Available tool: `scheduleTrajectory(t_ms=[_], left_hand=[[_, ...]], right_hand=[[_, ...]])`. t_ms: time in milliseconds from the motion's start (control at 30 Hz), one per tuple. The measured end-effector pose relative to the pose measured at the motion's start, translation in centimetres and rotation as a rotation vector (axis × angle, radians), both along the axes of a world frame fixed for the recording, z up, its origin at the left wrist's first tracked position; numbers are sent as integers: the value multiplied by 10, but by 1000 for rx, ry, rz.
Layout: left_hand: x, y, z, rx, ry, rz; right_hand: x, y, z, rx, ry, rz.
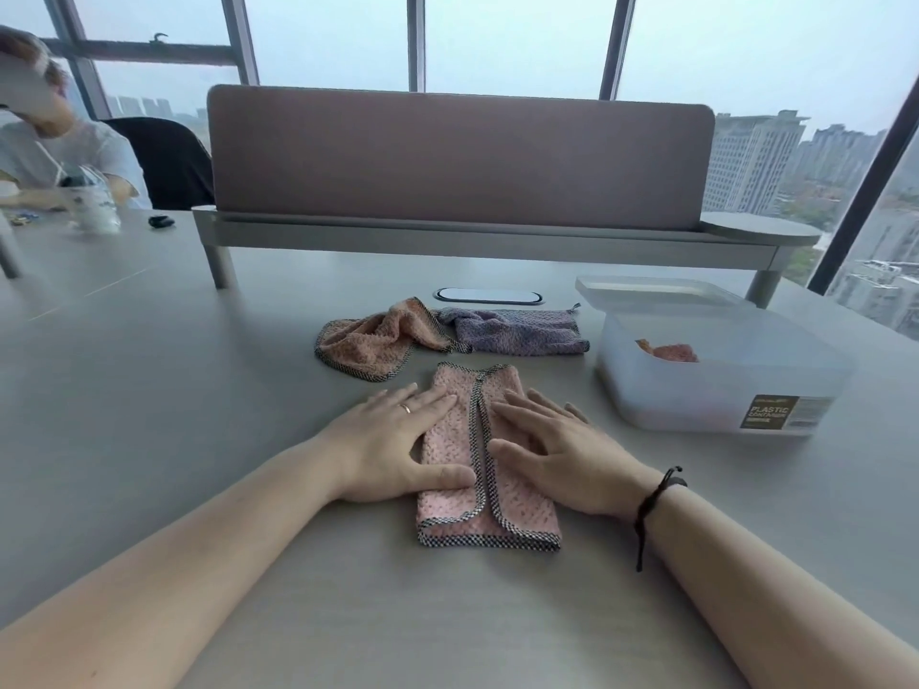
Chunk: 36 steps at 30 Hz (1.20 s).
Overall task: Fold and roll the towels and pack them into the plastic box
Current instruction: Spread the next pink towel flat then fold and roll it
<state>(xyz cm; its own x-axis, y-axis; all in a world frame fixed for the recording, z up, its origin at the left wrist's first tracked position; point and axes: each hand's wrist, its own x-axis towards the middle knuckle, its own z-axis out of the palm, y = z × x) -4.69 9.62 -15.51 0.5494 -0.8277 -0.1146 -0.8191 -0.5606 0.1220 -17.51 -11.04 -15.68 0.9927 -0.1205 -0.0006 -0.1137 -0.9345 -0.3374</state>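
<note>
I have both hands flat on the pink towel (485, 457), which lies on the counter (199, 390) folded in from both sides so its checkered edges meet down the middle: my left hand (393, 442) presses its left flap and my right hand (552, 450) its right flap, fingers straight and gripping nothing. Beyond it, an orange towel (370, 340) and a purple towel (517, 330) lie crumpled side by side, touching, while the plastic box (716, 390) sits open to the right with 1 reddish towel (669, 351) inside and its lid (656, 290) behind it.
</note>
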Motion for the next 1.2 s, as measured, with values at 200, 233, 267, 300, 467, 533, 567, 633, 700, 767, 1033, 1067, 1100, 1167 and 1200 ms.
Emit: scheduleTrajectory(t_ms=[200,233,267,300,467,533,567,633,700,767,1033,1067,1100,1167,1200], left_hand=[[-3,6,-1,-168,38,-63],[-7,8,0,-197,65,-105],[-12,10,0,-202,89,-142],[-17,10,0,-184,98,-171],[-28,9,-3,-27,17,-162],[-29,9,-3,-25,17,-150],[-30,10,-3,-31,16,-148],[-32,11,-3,-81,31,-143],[-35,15,-2,-182,74,-122],[-36,19,-1,-298,126,-96],[-29,24,-9,-537,246,-80],[-29,23,-9,-596,290,-74],[-30,23,-7,-665,339,-74],[-32,23,-3,-798,383,-101],[-34,23,1,-843,391,-132]], right_hand=[[-2,8,-6,-108,-15,3],[-4,7,-6,-99,-35,2],[-6,6,-5,-80,-59,6],[-8,5,-5,-52,-87,16],[-27,0,-5,58,-182,100],[-34,0,-6,59,-183,142],[-37,1,-6,69,-181,162],[-42,2,-7,104,-175,194],[-47,3,-7,175,-173,204],[-54,3,-5,249,-177,190],[-58,5,-11,82,-267,264],[-57,5,-13,65,-334,283],[-56,6,-14,48,-406,303],[-53,7,-15,21,-500,308],[-52,7,-15,33,-518,285]])
